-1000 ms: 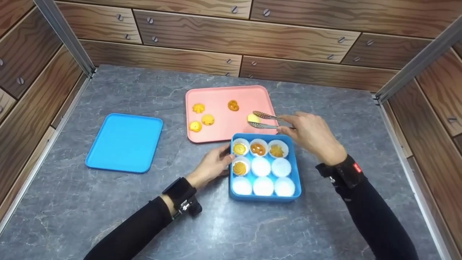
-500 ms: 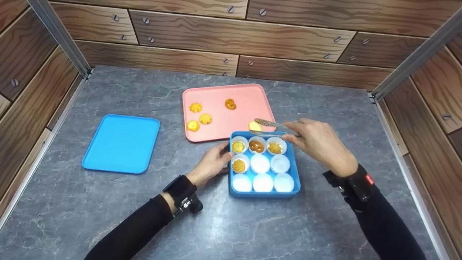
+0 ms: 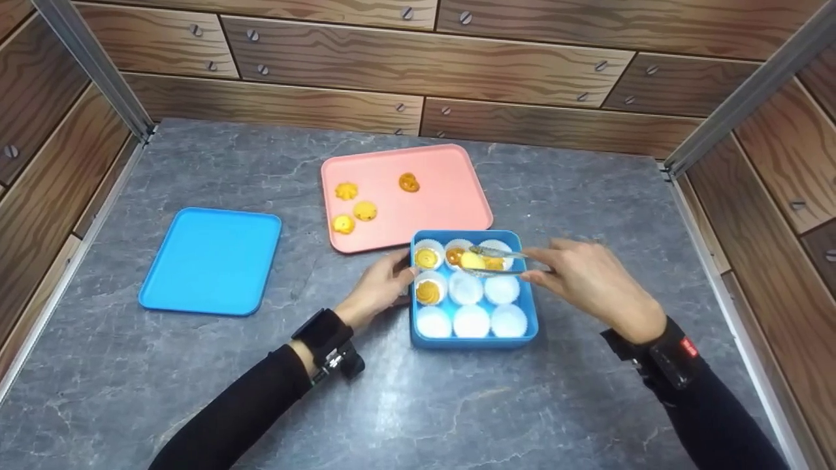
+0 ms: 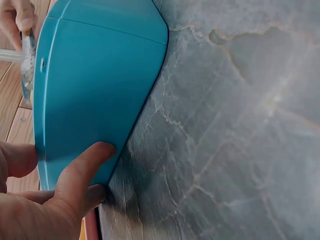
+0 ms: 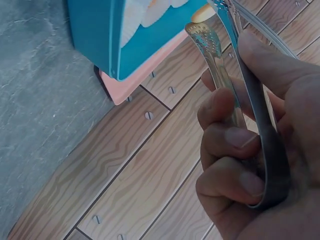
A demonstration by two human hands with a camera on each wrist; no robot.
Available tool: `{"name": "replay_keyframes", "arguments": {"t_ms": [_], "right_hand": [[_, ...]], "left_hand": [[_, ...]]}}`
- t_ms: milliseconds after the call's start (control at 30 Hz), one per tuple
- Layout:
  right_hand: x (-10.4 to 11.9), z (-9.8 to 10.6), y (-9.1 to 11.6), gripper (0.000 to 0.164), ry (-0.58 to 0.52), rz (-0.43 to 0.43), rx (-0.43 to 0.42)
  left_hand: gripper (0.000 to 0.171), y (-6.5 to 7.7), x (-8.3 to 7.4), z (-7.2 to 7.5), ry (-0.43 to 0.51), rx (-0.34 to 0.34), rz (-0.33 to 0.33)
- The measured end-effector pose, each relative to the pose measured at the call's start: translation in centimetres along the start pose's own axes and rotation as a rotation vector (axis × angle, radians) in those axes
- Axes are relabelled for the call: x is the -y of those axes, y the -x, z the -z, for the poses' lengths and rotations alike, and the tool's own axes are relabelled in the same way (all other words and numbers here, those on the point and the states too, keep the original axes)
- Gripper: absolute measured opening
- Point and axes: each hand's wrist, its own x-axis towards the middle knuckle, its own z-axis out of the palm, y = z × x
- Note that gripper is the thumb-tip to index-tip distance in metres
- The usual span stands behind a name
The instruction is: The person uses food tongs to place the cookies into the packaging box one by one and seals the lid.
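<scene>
In the head view a blue box (image 3: pixel 471 343) holds white paper cups, some with cookies. My left hand (image 3: pixel 379 287) grips its left side; in the left wrist view the fingers (image 4: pixel 82 170) lie against the wall. My right hand (image 3: pixel 594 281) holds metal tongs (image 3: pixel 499 271), whose tips are around a pale yellow cookie (image 3: pixel 473 261) above the back row. Behind the tongs are a pretzel-shaped cookie (image 3: pixel 454 256) and a golden cookie (image 3: pixel 493 264), partly hidden. The right wrist view shows the curled fingers (image 5: pixel 225 137) around the tongs.
A pink tray (image 3: pixel 444 196) behind the box carries several cookies, among them a pretzel-shaped one (image 3: pixel 409 182) and a star-shaped one (image 3: pixel 346 190). At left lies a flat blue lid (image 3: pixel 212 261). Wood-patterned panels (image 3: pixel 326 59) enclose the grey marbled table (image 3: pixel 392 405).
My right hand has brought the tongs and pale yellow cookie from the pink tray toward me, over the box. The left hand stays at the box's left side.
</scene>
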Motion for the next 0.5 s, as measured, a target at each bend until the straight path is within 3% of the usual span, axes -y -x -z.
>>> {"name": "replay_keyframes", "arguments": {"t_ms": [500], "right_hand": [[0.4, -1.5, 0.3, 0.04, -0.005, -0.034, 0.113]], "left_hand": [[0.06, -0.6, -0.1, 0.1, 0.073, 0.019, 0.018]]}}
